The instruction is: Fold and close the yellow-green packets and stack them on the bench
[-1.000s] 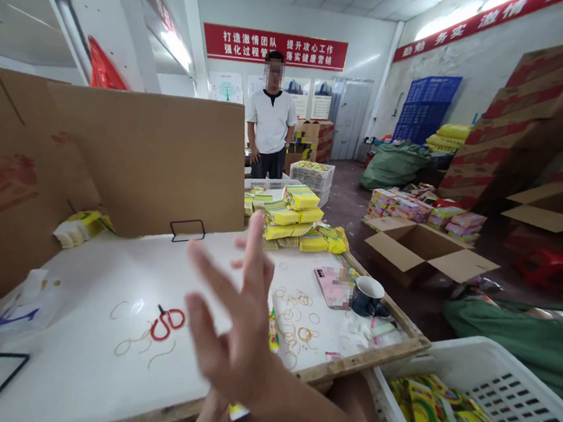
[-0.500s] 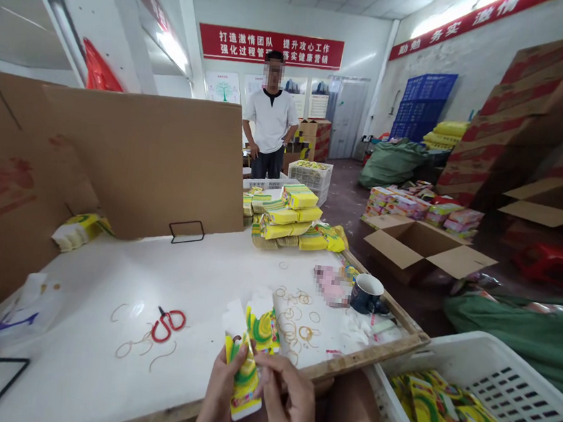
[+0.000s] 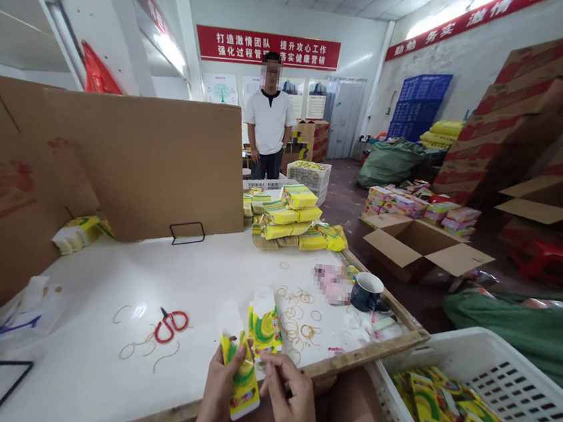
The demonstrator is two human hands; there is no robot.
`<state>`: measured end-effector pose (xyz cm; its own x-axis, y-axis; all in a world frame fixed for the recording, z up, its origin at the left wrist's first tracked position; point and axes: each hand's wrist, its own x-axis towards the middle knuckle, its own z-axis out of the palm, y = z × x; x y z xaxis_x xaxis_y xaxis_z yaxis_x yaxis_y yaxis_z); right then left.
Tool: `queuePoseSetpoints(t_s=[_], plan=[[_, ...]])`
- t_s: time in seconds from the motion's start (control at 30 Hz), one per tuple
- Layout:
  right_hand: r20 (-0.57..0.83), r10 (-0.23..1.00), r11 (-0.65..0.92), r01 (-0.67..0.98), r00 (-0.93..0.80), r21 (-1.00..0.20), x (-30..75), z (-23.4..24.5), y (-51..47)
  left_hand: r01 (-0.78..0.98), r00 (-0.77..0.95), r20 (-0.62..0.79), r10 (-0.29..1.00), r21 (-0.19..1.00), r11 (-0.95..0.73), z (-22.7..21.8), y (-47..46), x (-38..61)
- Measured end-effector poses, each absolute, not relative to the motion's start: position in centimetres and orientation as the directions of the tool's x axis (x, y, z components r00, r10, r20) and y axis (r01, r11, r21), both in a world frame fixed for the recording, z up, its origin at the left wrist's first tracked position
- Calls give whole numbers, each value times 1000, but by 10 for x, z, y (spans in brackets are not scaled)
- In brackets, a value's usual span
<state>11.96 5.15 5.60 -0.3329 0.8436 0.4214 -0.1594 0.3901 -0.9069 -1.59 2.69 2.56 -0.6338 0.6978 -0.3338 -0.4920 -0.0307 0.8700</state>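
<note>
My left hand (image 3: 219,387) grips a small flat yellow and green carton (image 3: 245,388), its white flap standing up at the far end. To the right of it, my right hand (image 3: 293,401) is curled, thumb and forefinger close together and a little apart from the held carton. Whatever those fingertips pinch, if anything, is too small to make out. Just beyond both hands, another yellow and green carton (image 3: 265,323) lies on the white table (image 3: 109,367). Loose rubber bands (image 3: 295,316) are scattered to its right, and red-handled scissors (image 3: 170,328) lie to the left.
A white plastic basket (image 3: 473,342) of cartons stands at the table's right side. A dark mug (image 3: 367,292) sits near the wooden edge. Stacked yellow cartons (image 3: 291,219) and a large cardboard sheet (image 3: 150,163) are at the back. Beyond, a person (image 3: 268,129) stands facing me.
My right hand has drawn back slightly from the carton in my left hand, so a gap now shows between them. The standing person's arm has dropped from the hip.
</note>
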Motion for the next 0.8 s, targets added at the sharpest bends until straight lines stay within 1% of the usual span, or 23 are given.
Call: queuePoseSetpoints(t_s=[0.17,0.27,0.37,0.47,0.53,0.63,0.73,0.8], plan=[[383,850,355,-142,-361,-924,120,54,52,-474,-644,-317,696,880,-37,27,26,-16],[370,849,353,-117,-377,-928,122,63,61,-464,-653,-309,691,885,-43,29,25,-14],[402,818,402,-91,-410,-911,121,86,82,-465,-653,-303,694,884,-52,28,24,-13],[444,784,482,-25,-433,-876,115,124,117,-458,-654,-296,696,887,-53,24,23,-13],[467,759,547,55,-454,-835,106,156,146,-443,-676,-288,678,894,-62,21,24,-13],[438,738,623,269,-513,-735,84,209,186,-421,-707,-275,651,904,-75,18,27,-12],[381,728,668,465,-570,-581,58,256,217,-397,-715,-268,646,916,-60,16,28,-10],[343,721,686,547,-603,-480,41,279,234,-385,-723,-269,637,922,-48,16,28,-9]])
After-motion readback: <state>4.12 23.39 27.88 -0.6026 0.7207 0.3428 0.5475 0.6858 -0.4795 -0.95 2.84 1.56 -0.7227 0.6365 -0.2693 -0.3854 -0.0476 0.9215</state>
